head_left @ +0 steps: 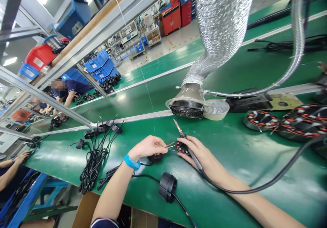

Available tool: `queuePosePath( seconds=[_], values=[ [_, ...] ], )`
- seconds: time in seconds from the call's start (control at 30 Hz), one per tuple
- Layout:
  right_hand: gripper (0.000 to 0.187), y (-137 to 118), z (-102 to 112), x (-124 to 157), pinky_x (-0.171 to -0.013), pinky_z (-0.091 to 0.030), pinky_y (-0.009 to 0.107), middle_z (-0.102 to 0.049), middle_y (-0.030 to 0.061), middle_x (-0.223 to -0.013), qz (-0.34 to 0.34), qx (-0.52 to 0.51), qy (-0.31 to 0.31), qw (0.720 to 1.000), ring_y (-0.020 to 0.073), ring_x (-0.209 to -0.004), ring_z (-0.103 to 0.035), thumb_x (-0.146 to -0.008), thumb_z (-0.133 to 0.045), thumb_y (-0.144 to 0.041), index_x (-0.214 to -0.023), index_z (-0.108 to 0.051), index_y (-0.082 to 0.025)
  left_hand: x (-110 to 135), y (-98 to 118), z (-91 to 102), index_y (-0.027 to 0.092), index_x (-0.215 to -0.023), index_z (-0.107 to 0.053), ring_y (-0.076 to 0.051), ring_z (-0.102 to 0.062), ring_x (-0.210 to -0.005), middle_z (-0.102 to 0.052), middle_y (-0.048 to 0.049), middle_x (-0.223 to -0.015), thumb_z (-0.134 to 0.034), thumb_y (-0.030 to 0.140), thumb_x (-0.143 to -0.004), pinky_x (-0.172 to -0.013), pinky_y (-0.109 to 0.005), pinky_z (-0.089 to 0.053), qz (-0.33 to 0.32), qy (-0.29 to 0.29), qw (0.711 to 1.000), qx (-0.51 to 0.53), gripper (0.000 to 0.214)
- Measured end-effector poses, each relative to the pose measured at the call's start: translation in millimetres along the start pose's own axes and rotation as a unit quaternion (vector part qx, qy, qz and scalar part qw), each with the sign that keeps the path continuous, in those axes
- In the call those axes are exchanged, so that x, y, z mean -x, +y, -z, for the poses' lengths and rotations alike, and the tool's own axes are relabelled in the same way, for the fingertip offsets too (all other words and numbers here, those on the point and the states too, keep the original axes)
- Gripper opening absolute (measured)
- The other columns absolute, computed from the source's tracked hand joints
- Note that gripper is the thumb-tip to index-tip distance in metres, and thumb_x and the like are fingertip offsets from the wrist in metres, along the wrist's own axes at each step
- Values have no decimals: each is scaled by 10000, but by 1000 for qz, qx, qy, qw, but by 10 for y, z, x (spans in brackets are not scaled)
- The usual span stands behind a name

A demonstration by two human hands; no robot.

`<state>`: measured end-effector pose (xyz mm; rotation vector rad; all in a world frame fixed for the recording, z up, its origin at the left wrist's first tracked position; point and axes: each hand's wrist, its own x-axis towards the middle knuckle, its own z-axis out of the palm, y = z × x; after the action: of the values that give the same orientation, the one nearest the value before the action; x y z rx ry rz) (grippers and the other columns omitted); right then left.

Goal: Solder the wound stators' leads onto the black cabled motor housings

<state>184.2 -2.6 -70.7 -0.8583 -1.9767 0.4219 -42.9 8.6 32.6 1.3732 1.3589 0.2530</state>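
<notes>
My left hand (149,147), with a blue band at the wrist, pinches the ends of thin coloured wires (171,146). These wires run to a small stator (181,148) with copper windings, held by the fingers of my right hand (201,155). The same hand grips a soldering iron (195,160), its tip pointing up and away from the wires. Beneath my left hand sits a black round part (156,158), partly hidden. Nearer to me, a black ring-shaped cap (168,188) lies with a black cable through it.
A fume hood (187,102) on a foil duct (222,20) hangs ahead, beside a translucent bowl (216,109). Bundled black cables (93,166) lie left. Larger stators (304,127) are at right. The iron's cord (276,178) crosses my right forearm. Co-workers sit at left.
</notes>
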Motion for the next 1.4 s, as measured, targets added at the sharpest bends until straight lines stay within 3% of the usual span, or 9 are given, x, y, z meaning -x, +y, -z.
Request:
queuePosePath(
  seconds=[0.13, 0.37, 0.57, 0.87, 0.97, 1.07, 1.13, 1.27, 1.4],
  values=[
    [412, 22, -29, 26, -863, -583, 374, -580, 134, -1206, -6, 5, 7, 1000, 251, -1073, -652, -964, -588, -262, -1364, -488, -242, -74, 9, 27, 124, -803, -649, -100, -508, -584, -617, 4, -669, -799, 477, -641, -574, -241, -371, 9, -14, 1000, 5, 416],
    [451, 103, -84, 85, -904, -570, 383, -548, 138, -1256, -15, -13, -8, 1000, 250, -1114, -632, -964, -592, -250, -1395, -457, -247, -191, 104, -205, 105, -718, -697, -78, -380, -591, -553, 28, -629, -780, 564, -671, -565, -238, -281, -41, -2, 998, -46, 469],
    [472, 89, -70, 72, -887, -580, 376, -578, 128, -1230, -10, -14, 5, 1000, 251, -1079, -657, -944, -618, -241, -1391, -468, -256, -100, 118, -43, 117, -754, -675, -69, -410, -528, -581, 16, -634, -768, 608, -653, -528, -233, -290, 11, -2, 1000, -6, 510],
    [457, 44, -56, 52, -886, -576, 391, -571, 134, -1209, -11, -22, 4, 1000, 254, -1072, -643, -953, -599, -225, -1386, -452, -243, -219, 143, -305, 110, -705, -659, -64, -376, -543, -544, 26, -582, -809, 597, -606, -533, -233, -246, -27, 107, 993, 51, 519],
    [462, 30, -44, 46, -880, -578, 392, -567, 132, -1213, -10, -19, 9, 1000, 255, -1071, -641, -954, -595, -220, -1388, -442, -251, -187, 146, -241, 111, -760, -676, -51, -313, -485, -498, 49, -532, -766, 641, -658, -497, -231, -198, -17, 73, 996, 48, 547],
    [469, 25, -37, 40, -867, -580, 388, -565, 135, -1214, -6, -13, 11, 1000, 258, -1060, -643, -946, -609, -215, -1383, -439, -246, -137, 136, -125, 115, -771, -660, -45, -351, -460, -573, 20, -593, -763, 610, -672, -480, -231, -200, -1, 44, 997, 59, 516],
    [475, 25, -37, 39, -862, -579, 383, -563, 136, -1211, -6, -9, 8, 1000, 257, -1056, -642, -942, -614, -205, -1382, -438, -235, -136, 125, -112, 122, -726, -631, -45, -371, -459, -591, 9, -608, -785, 578, -640, -477, -232, -205, 2, 71, 995, 66, 489],
    [470, 29, -50, 42, -863, -576, 378, -570, 130, -1201, -7, -11, 9, 1000, 255, -1053, -641, -943, -609, -202, -1383, -447, -237, -211, 107, -259, 126, -675, -618, -50, -300, -465, -444, 61, -487, -774, 570, -640, -483, -236, -177, -18, 147, 987, 56, 472],
    [472, 36, -70, 50, -862, -576, 389, -564, 136, -1210, -2, -8, 15, 1000, 262, -1054, -638, -951, -598, -220, -1393, -434, -239, -253, 109, -359, 104, -687, -660, -55, -302, -490, -444, 53, -498, -773, 578, -648, -492, -236, -192, -55, 175, 982, 51, 489]
  ],
)
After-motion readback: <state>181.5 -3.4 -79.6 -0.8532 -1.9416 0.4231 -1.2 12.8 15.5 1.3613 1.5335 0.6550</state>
